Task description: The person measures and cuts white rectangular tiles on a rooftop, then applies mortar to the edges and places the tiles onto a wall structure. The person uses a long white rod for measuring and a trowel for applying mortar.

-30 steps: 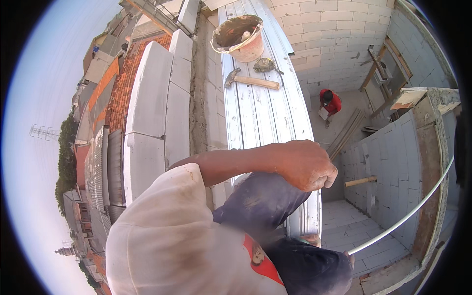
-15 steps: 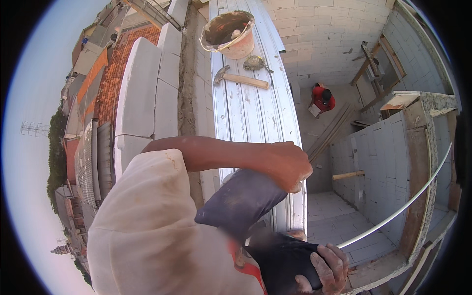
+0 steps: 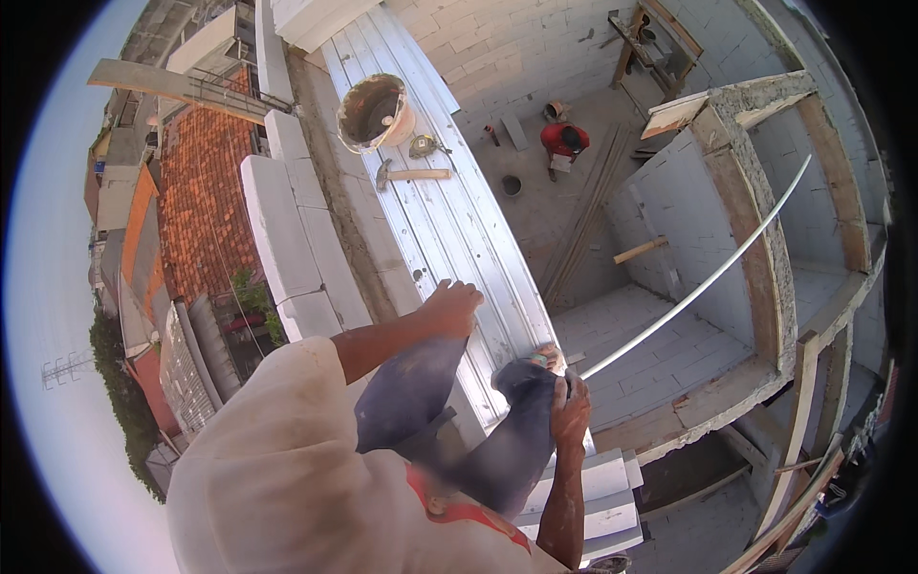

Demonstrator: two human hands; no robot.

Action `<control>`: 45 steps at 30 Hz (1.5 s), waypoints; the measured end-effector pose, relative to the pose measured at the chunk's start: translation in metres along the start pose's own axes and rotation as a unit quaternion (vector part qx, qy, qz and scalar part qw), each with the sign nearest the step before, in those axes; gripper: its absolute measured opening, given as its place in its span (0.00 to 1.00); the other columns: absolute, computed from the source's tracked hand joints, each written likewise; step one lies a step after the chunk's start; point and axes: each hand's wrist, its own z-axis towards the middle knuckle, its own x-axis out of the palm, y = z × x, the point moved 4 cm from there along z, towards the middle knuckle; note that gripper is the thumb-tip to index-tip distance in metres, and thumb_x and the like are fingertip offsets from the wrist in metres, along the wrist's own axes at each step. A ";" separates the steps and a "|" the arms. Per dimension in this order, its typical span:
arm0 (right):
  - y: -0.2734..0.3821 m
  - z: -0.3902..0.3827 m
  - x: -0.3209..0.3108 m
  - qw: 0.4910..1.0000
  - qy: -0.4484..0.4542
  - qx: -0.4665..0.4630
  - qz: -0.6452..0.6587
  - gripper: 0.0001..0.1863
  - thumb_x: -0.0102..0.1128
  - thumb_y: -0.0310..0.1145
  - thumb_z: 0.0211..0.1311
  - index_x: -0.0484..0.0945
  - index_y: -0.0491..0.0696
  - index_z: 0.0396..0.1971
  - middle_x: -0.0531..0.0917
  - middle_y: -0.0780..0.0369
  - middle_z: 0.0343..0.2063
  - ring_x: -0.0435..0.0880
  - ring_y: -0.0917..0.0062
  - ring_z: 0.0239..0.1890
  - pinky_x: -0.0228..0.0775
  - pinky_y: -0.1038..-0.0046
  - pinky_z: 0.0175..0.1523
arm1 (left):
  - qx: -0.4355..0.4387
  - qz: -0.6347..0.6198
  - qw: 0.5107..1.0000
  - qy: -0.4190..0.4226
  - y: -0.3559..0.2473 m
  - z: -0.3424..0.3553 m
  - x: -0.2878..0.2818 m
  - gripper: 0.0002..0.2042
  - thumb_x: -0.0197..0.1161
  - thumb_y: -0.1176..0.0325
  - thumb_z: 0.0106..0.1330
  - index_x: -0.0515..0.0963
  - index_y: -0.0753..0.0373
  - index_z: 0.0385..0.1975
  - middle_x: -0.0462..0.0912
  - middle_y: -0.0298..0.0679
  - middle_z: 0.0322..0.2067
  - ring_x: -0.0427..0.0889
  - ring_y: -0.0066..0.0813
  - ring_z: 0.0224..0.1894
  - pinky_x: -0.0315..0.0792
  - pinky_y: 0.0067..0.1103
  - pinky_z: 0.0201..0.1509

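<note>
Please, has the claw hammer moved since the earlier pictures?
No. Judged against the ribbed panel, the claw hammer lies in the same place, beside the tape measure and near the bucket; only the camera view has shifted.

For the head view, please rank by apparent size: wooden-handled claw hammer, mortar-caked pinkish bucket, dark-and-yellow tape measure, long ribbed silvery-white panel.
1. Long ribbed silvery-white panel
2. Mortar-caked pinkish bucket
3. Wooden-handled claw hammer
4. Dark-and-yellow tape measure

The trousers point(image 3: 406, 387) are dark blue, the shirt point(image 3: 277, 450) off-white and red, the bucket point(image 3: 398, 126) pale orange, and the platform point(image 3: 449, 251) striped silvery-white.
</note>
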 end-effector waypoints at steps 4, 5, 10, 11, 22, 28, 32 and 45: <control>0.011 -0.079 -0.002 0.998 -0.003 0.065 0.013 0.29 0.57 0.45 0.79 0.71 0.42 0.69 0.80 0.42 0.60 0.77 0.41 0.62 0.69 0.48 0.68 | -0.129 -0.079 0.988 -0.021 -0.029 -0.084 0.001 0.32 0.62 0.60 0.69 0.65 0.65 0.72 0.72 0.56 0.66 0.72 0.61 0.69 0.70 0.58 0.68; 0.018 -0.099 -0.007 0.994 0.017 0.093 0.047 0.33 0.60 0.46 0.77 0.67 0.44 0.73 0.77 0.41 0.63 0.76 0.41 0.64 0.68 0.47 0.70 | -0.122 -0.102 0.987 -0.023 -0.037 -0.105 0.003 0.34 0.62 0.60 0.69 0.62 0.65 0.74 0.71 0.58 0.66 0.71 0.63 0.70 0.69 0.59 0.69; 0.034 -0.180 -0.019 0.963 0.112 0.230 0.087 0.36 0.56 0.52 0.78 0.64 0.45 0.77 0.73 0.40 0.68 0.71 0.43 0.71 0.63 0.51 0.75 | -0.004 -0.127 0.991 0.050 -0.060 -0.153 -0.004 0.37 0.60 0.67 0.66 0.60 0.65 0.77 0.68 0.65 0.69 0.69 0.67 0.71 0.68 0.53 0.72; 0.040 -0.200 -0.029 0.947 0.130 0.278 0.093 0.36 0.55 0.53 0.79 0.65 0.44 0.76 0.73 0.40 0.68 0.71 0.44 0.72 0.62 0.53 0.76 | 0.039 -0.153 0.983 0.091 -0.055 -0.153 0.006 0.36 0.60 0.68 0.66 0.61 0.65 0.77 0.69 0.65 0.69 0.69 0.67 0.71 0.69 0.51 0.73; 0.037 -0.377 -0.012 0.896 -0.024 0.385 0.220 0.22 0.66 0.36 0.65 0.84 0.40 0.55 0.91 0.47 0.39 0.93 0.59 0.40 0.82 0.61 0.52 | -0.030 -0.113 0.933 0.341 -0.050 -0.132 -0.112 0.25 0.63 0.66 0.67 0.79 0.71 0.62 0.89 0.58 0.51 0.89 0.48 0.54 0.78 0.34 0.63; 0.062 -0.416 -0.011 0.863 -0.027 0.436 0.253 0.23 0.69 0.33 0.59 0.84 0.40 0.54 0.90 0.47 0.45 0.92 0.58 0.45 0.82 0.62 0.53 | -0.015 -0.041 0.951 0.305 -0.024 -0.095 -0.127 0.16 0.63 0.65 0.69 0.84 0.67 0.50 0.91 0.48 0.36 0.90 0.36 0.32 0.81 0.31 0.42; 0.062 -0.436 -0.017 0.851 -0.073 0.455 0.250 0.24 0.71 0.35 0.59 0.84 0.41 0.56 0.88 0.47 0.51 0.88 0.53 0.55 0.79 0.61 0.58 | 0.015 -0.035 0.962 0.269 -0.060 -0.076 -0.132 0.14 0.64 0.65 0.69 0.84 0.65 0.49 0.90 0.46 0.32 0.89 0.35 0.29 0.81 0.31 0.42; -0.155 -0.577 0.051 0.738 -0.028 0.581 0.340 0.25 0.74 0.36 0.59 0.85 0.41 0.55 0.91 0.50 0.41 0.93 0.65 0.39 0.82 0.63 0.52 | -0.068 0.016 0.944 0.322 -0.181 -0.102 -0.013 0.44 0.66 0.46 0.69 0.60 0.71 0.77 0.69 0.62 0.73 0.68 0.54 0.76 0.62 0.37 0.79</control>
